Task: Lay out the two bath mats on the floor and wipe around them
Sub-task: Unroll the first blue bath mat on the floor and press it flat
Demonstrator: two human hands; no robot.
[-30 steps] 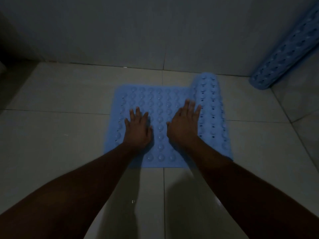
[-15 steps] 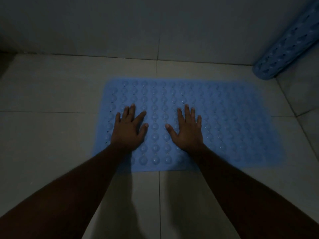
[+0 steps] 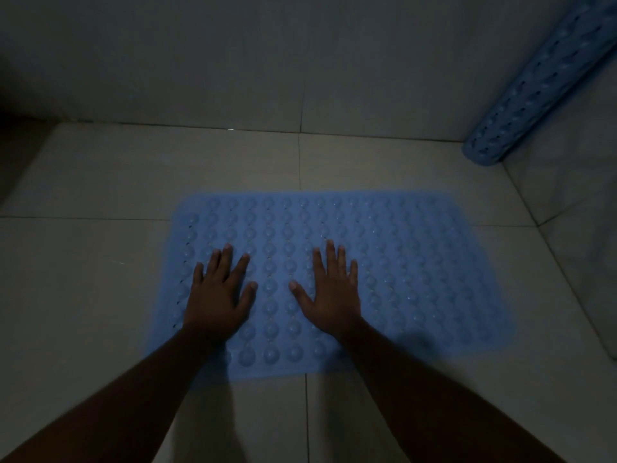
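Currently, one blue bath mat (image 3: pixel 410 269) lies flat on the tiled floor (image 3: pixel 93 295). The left hand (image 3: pixel 217 299) and right hand (image 3: pixel 334 295) rest palm-down on its left half, fingers spread, gripping nothing. The second mat (image 3: pixel 534 91) is rolled up and tilted in the right corner, well apart. Judged outstanding: unrolling it, then wiping. No cloth or container is in view.

Floor (image 3: pixel 83 295): large pale tiles, thin grout lines. Wall (image 3: pixel 200 61): far side, plain, with one vertical seam. Dark patch (image 3: pixel 15 135): far left corner, possibly shadow.
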